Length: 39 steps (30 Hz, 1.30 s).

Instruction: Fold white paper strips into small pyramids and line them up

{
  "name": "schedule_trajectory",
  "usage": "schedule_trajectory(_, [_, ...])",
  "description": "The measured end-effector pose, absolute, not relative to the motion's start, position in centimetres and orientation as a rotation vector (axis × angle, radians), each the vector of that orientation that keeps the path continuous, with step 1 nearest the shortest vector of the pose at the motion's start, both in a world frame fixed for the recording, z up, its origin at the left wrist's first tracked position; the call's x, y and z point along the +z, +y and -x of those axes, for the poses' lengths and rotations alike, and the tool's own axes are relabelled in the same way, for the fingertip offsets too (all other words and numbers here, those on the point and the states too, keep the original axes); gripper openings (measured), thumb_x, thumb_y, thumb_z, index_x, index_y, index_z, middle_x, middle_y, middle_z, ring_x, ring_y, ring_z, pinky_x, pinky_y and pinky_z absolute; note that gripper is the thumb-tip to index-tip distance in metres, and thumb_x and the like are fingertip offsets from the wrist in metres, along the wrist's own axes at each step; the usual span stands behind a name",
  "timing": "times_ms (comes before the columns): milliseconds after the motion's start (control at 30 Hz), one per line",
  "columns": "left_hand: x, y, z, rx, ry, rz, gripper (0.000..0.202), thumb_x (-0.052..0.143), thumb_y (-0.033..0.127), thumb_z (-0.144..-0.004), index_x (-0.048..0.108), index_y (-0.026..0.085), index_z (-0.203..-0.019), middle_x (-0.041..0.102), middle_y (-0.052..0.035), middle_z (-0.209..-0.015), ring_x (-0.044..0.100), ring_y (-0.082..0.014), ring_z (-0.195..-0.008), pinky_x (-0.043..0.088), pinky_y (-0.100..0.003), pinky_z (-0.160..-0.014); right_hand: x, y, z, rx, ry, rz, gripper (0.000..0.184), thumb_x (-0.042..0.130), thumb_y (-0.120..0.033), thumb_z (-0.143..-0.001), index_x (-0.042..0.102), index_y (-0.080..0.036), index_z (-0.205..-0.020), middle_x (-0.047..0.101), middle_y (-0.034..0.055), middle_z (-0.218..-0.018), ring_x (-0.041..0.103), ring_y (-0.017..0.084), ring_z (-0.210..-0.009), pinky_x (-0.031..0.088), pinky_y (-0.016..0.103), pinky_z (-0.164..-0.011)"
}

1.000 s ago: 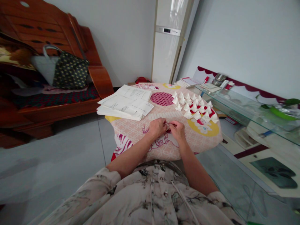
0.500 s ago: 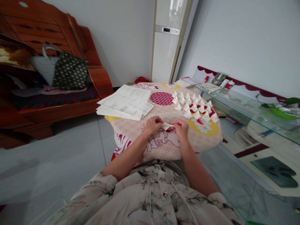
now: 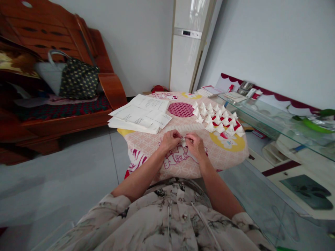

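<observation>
Folded paper [image 3: 183,142] sits between the hands [image 3: 170,140], pinched from both sides.

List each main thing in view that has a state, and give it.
Left hand: pinching small paper
Right hand: pinching small paper
Small paper: partly hidden between hands
Folded papers: peaked, grouped together
Printed sheets: flat, loosely stacked
Patterned cloth: spread beneath sheets
Dark bag: resting on bench
</observation>
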<state>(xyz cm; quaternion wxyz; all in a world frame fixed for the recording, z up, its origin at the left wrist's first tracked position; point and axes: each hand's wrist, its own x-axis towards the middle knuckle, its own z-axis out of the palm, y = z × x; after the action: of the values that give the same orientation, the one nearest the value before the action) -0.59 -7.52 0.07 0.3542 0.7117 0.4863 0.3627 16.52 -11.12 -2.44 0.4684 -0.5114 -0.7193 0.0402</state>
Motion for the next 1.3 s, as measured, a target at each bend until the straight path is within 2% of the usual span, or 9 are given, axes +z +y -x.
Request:
schedule_trajectory(267, [0.1, -7.4, 0.5, 0.934, 1.269, -1.830, 0.015, 0.058, 0.010, -0.068, 0.069, 0.015, -0.077, 0.073, -0.0015, -0.080, 0.064, -0.0142, -0.072, 0.050, -0.024, -0.070, -2.1, -11.3, -16.0, 0.155, -1.814, 1.319, 0.012, 0.059, -0.019, -0.084, 0.071, -0.019, -0.082, 0.072, 0.0127, -0.100, 0.066, 0.025, -0.098, 0.052, 0.037, -0.092])
schedule_trajectory(400, [0.1, -7.5, 0.5, 0.909, 1.251, -1.852, 0.018, 0.057, 0.011, -0.070, 0.072, 0.015, -0.079, 0.073, -0.0019, -0.080, 0.065, -0.0148, -0.072, 0.051, -0.025, -0.070, -2.1, -11.1, -15.7, 0.134, -1.829, 1.404, 0.011, 0.061, -0.012, -0.077, 0.069, -0.020, -0.075, 0.071, 0.0100, -0.094, 0.064, 0.024, -0.094, 0.050, 0.036, -0.088])
schedule_trajectory(633, [-0.1, -7.7, 0.2, 0.902, 1.297, -2.042, 0.028, 0.054, 0.009, -0.072, 0.079, 0.017, -0.082, 0.077, -0.0048, -0.091, 0.069, -0.0178, -0.089, 0.052, -0.027, -0.087, -2.3, -10.7, -15.1, 0.105, -1.835, 1.497, 0.015, 0.061, -0.008, -0.073, 0.064, -0.021, -0.067, 0.066, 0.0068, -0.082, 0.060, 0.023, -0.086, 0.048, 0.033, -0.081])
schedule_trajectory(833, [0.5, -7.4, 0.4, 0.819, 1.410, -2.059, 0.028, 0.059, 0.013, -0.075, 0.080, 0.016, -0.093, 0.077, -0.0067, -0.092, 0.069, -0.0183, -0.084, 0.053, -0.027, -0.082, -2.2, -10.7, -15.2, 0.086, -1.857, 1.505, 0.015, 0.061, -0.007, -0.073, 0.061, -0.020, -0.065, 0.064, 0.0065, -0.078, 0.058, 0.022, -0.081, 0.046, 0.032, -0.076])
schedule_trajectory(967, [0.9, -7.5, 0.2, 0.751, 1.403, -2.124, 0.025, 0.061, 0.016, -0.076, 0.080, 0.016, -0.094, 0.078, -0.0070, -0.095, 0.069, -0.0196, -0.087, 0.052, -0.027, -0.082, -2.3, -10.7, -15.1, 0.078, -1.853, 1.503, 0.015, 0.060, -0.007, -0.071, 0.059, -0.021, -0.064, 0.063, 0.0052, -0.077, 0.057, 0.021, -0.080, 0.045, 0.031, -0.076])
schedule_trajectory(1133, [1.0, -8.1, -0.9, 0.676, 1.517, -2.250, 0.024, 0.060, 0.023, -0.082, 0.079, 0.016, -0.095, 0.077, -0.0118, -0.100, 0.070, -0.0252, -0.094, 0.052, -0.031, -0.083, -2.6, -10.6, -15.1, 0.081, -1.834, 1.494, 0.015, 0.061, -0.009, -0.071, 0.058, -0.021, -0.063, 0.063, 0.0064, -0.078, 0.058, 0.022, -0.080, 0.045, 0.032, -0.076])
schedule_trajectory(1300, [1.0, -8.1, -1.1, 0.646, 1.544, -2.277, 0.025, 0.057, 0.024, -0.084, 0.078, 0.017, -0.096, 0.077, -0.0115, -0.100, 0.069, -0.0241, -0.095, 0.051, -0.029, -0.082, -2.5, -10.5, -15.3, 0.104, -1.829, 1.499, 0.014, 0.061, -0.012, -0.072, 0.058, -0.021, -0.062, 0.063, 0.0064, -0.077, 0.057, 0.022, -0.080, 0.044, 0.032, -0.076])
